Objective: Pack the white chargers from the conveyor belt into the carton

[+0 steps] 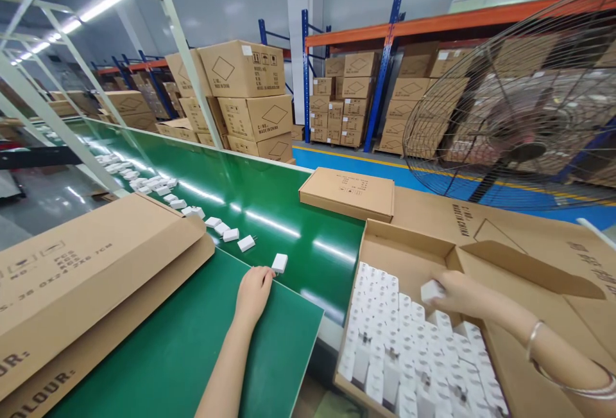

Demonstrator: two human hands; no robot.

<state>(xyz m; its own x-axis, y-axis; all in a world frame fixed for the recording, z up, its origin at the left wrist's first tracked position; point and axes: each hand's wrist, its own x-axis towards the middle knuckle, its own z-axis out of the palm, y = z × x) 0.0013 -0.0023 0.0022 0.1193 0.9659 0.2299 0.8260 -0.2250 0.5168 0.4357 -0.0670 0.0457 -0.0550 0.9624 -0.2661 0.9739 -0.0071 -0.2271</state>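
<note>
My right hand (452, 291), on the right, grips a white plug-in charger (431, 291) above an open cardboard box (409, 241). Rows of white chargers (378, 286) stand packed in that box, a few showing metal prongs. My left hand (255, 286) rests at the edge of a green board (212, 322), its fingers curled. Just past its fingertips a single white charger (280, 263) lies on the green conveyor belt (269, 212), so close that I cannot tell whether they touch. What the left fingers may hold is hidden.
More chargers (231, 234) trail along the belt to the far left. A large carton (96, 257) lies on the left, and a closed flat box (349, 190) sits across the belt. A caged fan (520, 103) stands at the right. Stacked cartons (250, 90) rise behind.
</note>
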